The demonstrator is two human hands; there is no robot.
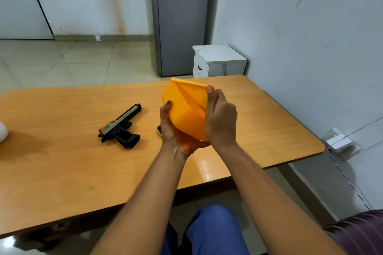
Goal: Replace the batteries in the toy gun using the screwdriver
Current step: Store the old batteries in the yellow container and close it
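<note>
A black toy gun [121, 127] with a gold-toned slide lies on its side on the wooden table [62, 167], left of my hands. Both hands hold an orange plastic box [186, 107] tilted above the table, its lid partly lifted. My left hand [173, 130] grips the box from below and the left side. My right hand [220, 118] grips its right side with the thumb on the lid edge. A small yellow-and-black object [159, 130], maybe the screwdriver's handle, peeks out beside my left wrist; most of it is hidden.
A white rounded object [3, 131] sits at the table's left edge. Behind the table stand a white bedside cabinet [217, 62] and a grey fridge [180, 20]. A wall and a white plug box [338, 143] lie to the right.
</note>
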